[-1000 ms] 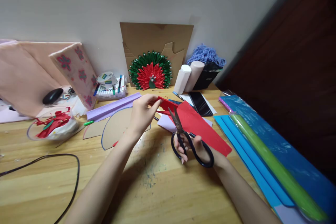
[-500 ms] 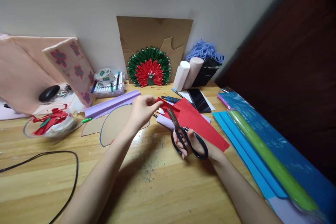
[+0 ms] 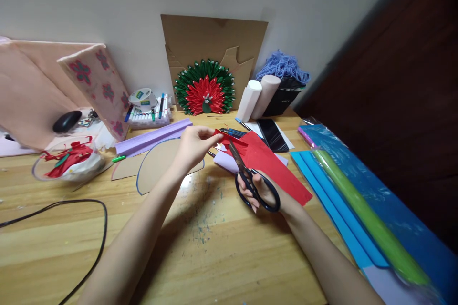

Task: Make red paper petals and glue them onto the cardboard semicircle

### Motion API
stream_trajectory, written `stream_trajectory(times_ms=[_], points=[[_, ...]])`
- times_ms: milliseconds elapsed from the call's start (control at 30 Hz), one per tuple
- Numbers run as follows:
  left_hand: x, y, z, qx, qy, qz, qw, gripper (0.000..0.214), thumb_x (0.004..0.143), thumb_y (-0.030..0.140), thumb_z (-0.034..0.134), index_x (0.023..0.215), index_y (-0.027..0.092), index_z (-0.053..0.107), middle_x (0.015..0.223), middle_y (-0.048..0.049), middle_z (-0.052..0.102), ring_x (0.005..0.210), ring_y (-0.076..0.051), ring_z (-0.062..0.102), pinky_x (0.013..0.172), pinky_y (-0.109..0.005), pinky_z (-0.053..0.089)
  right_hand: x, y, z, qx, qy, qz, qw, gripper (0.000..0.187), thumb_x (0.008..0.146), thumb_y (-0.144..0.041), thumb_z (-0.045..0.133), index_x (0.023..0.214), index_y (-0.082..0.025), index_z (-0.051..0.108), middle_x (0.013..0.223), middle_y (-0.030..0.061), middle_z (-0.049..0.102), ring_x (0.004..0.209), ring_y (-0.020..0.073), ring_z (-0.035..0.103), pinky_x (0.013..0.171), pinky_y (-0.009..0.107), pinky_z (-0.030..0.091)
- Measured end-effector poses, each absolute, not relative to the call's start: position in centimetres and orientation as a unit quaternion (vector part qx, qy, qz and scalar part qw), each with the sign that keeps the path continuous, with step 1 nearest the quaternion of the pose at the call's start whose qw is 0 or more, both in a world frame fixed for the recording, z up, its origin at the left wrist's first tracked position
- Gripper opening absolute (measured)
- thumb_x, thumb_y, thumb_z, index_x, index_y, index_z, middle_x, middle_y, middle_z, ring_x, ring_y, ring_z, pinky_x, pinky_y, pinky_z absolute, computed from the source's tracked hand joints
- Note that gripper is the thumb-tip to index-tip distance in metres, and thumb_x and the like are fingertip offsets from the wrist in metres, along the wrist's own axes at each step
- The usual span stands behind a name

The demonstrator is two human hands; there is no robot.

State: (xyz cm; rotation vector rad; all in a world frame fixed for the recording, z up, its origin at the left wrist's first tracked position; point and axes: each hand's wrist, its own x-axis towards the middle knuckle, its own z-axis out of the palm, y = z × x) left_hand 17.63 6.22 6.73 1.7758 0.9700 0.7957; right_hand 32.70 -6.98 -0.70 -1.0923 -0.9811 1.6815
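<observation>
My left hand (image 3: 196,145) pinches a small folded piece of red paper (image 3: 229,138) between thumb and fingers, above the middle of the table. In my right hand (image 3: 255,190) are black-handled scissors (image 3: 246,174), with fingers through the loops. Their blades point up and left and lie against the red piece, close together. Below and to the right of it, a larger red sheet (image 3: 275,171) rests on the table, over a sheet of pale purple paper (image 3: 226,162).
A cardboard shape edged in blue (image 3: 157,164) lies left of my left hand. Behind stand a green and red peacock craft (image 3: 206,90) and white rolls (image 3: 249,100). A clear bowl of red scraps (image 3: 69,164) is at left, a black cable (image 3: 103,228) nearer, a green roll (image 3: 365,209) at right.
The scissor blades and loops have drawn closer together on the red piece. My left hand keeps its pinch in nearly the same place. The view has shifted slightly.
</observation>
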Motion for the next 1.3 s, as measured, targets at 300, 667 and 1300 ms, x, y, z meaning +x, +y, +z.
stream_trajectory(times_ms=[300,667,1300], points=[[17.4,6.4,7.0,0.715,0.401,0.312,0.481,0.017,0.070,0.028,0.067,0.069,0.011,0.070,0.065,-0.0051,0.070,0.056,-0.011,0.058,0.052,-0.021,0.043,32.6,-7.2,-0.1,-0.462,-0.392,0.666,0.435,0.067,0.049,-0.080,0.059,0.067,-0.016,0.047,0.049,-0.0088,0.042,0.029,0.0022,0.035,0.026,0.017,0.036],[17.0,6.7,6.4,0.714,0.377,0.268,0.525,0.021,0.068,0.032,0.068,0.069,0.012,0.070,0.061,-0.0048,0.067,0.053,-0.010,0.054,0.051,-0.021,0.040,32.1,-7.7,-0.4,-0.460,-0.464,0.627,0.424,0.073,0.057,-0.086,0.038,0.076,-0.016,0.047,0.057,-0.0061,0.042,0.037,0.0037,0.041,0.036,0.018,0.040],[17.1,6.5,6.4,0.712,0.376,0.253,0.536,0.018,0.067,0.032,0.069,0.066,0.014,0.070,0.058,-0.0037,0.065,0.051,-0.009,0.051,0.050,-0.021,0.039,31.8,-7.4,-0.7,-0.440,-0.448,0.643,0.439,0.073,0.055,-0.087,0.040,0.075,-0.016,0.048,0.054,-0.0071,0.043,0.036,0.0047,0.042,0.036,0.019,0.040]])
